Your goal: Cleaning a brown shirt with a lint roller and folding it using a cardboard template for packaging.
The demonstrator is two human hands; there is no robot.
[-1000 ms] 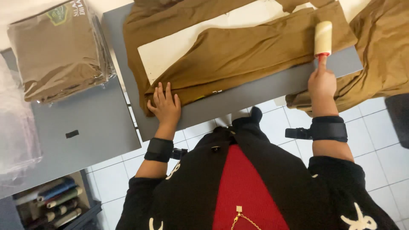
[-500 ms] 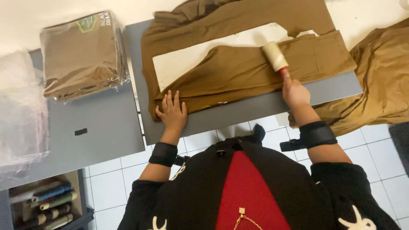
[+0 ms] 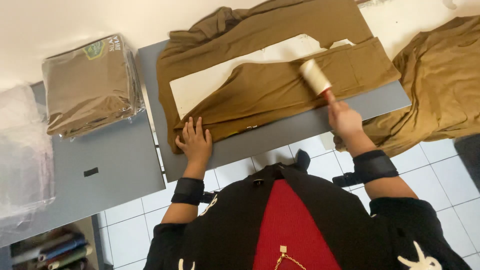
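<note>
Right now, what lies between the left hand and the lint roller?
In the head view, only the folded brown garment lies between the left hand and the lint roller held by the right hand.

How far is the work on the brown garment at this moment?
Done: a stack of bagged brown garments lies on the left table. In hand: the left hand pins the brown garment flat, and the right hand runs a lint roller over it. Left: another brown garment lies unfolded at the right.
</note>
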